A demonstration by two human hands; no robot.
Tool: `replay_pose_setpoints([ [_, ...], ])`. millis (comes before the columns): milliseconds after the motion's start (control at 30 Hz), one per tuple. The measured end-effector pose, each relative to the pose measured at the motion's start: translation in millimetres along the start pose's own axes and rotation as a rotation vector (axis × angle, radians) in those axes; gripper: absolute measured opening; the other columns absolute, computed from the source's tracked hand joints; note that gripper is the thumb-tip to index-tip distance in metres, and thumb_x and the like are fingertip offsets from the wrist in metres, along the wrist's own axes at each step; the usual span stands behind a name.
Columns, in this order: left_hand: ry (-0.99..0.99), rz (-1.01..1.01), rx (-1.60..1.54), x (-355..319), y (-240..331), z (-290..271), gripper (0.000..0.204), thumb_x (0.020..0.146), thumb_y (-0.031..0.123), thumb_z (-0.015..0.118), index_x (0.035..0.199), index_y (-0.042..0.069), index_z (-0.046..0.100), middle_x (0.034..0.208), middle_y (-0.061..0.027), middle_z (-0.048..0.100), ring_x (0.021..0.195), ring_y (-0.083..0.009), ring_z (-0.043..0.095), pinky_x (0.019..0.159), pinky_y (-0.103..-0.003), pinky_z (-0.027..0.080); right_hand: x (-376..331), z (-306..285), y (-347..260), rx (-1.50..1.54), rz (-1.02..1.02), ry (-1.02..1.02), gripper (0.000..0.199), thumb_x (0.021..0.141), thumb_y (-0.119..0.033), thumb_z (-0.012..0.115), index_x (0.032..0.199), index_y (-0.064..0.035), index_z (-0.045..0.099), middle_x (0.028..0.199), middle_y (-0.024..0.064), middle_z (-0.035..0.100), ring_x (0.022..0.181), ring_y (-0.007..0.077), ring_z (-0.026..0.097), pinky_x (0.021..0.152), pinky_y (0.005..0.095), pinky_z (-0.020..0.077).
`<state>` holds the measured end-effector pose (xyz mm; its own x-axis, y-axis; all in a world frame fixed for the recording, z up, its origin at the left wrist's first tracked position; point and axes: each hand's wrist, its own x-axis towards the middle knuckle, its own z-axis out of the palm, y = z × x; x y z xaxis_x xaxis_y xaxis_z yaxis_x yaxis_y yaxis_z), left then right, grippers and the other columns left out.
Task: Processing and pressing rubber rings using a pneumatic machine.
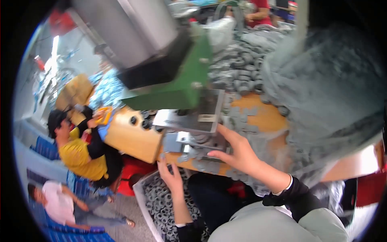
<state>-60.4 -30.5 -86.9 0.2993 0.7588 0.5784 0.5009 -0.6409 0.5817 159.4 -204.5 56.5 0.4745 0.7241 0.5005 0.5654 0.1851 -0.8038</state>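
Observation:
A press with a green frame (pixel 167 97) and a grey cylinder (pixel 133 32) stands in front of me. Under it are a flat metal plate (pixel 183 120) and a metal fixture (pixel 217 141). My right hand (pixel 244 155) is at the fixture's right side, thumb and fingers spread apart; whether it touches the metal is unclear. My left hand (pixel 172 177) hovers by the table's front edge, above a white bin (pixel 139 193), fingers apart and nothing visible in them. Small grey flat pieces (pixel 205 165) lie around the fixture's base. Grey ring-shaped parts (pixel 159 201) fill the bin.
Many grey round parts (pixel 244 76) are heaped at the back of the wooden table (pixel 262 113). A large translucent plastic bag (pixel 330 97) stands at the right. A person in yellow (pixel 82 157) works at the left; another in pink (pixel 58 201) sits behind. A red stool (pixel 133 171) is nearby.

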Motion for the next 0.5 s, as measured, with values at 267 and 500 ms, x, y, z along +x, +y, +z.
replay_pose_setpoints([
  [267, -0.376, 0.05, 0.219, 98, -33, 30, 0.045, 0.075, 0.009, 0.062, 0.12, 0.004, 0.054, 0.126, -0.0143, 0.052, 0.127, -0.0354, 0.038, 0.098, -0.051, 0.031, -83, -98, 74, -0.767, 0.43, -0.111, 0.027, 0.078, -0.009, 0.054, 0.103, -0.002, 0.06, 0.104, 0.021, 0.06, 0.1, 0.0378, 0.054, 0.087, 0.0427, 0.0438],
  [500, -0.225, -0.088, 0.384, 79, 26, 62, 0.02, 0.077, 0.009, 0.055, 0.096, 0.01, 0.06, 0.092, -0.0105, 0.059, 0.091, -0.0297, 0.057, 0.074, -0.048, 0.04, -116, -171, 129, -0.681, 0.484, -0.244, 0.05, 0.074, -0.022, 0.067, 0.119, -0.0054, 0.056, 0.113, 0.0205, 0.059, 0.099, 0.0362, 0.056, 0.087, 0.0407, 0.0441],
])
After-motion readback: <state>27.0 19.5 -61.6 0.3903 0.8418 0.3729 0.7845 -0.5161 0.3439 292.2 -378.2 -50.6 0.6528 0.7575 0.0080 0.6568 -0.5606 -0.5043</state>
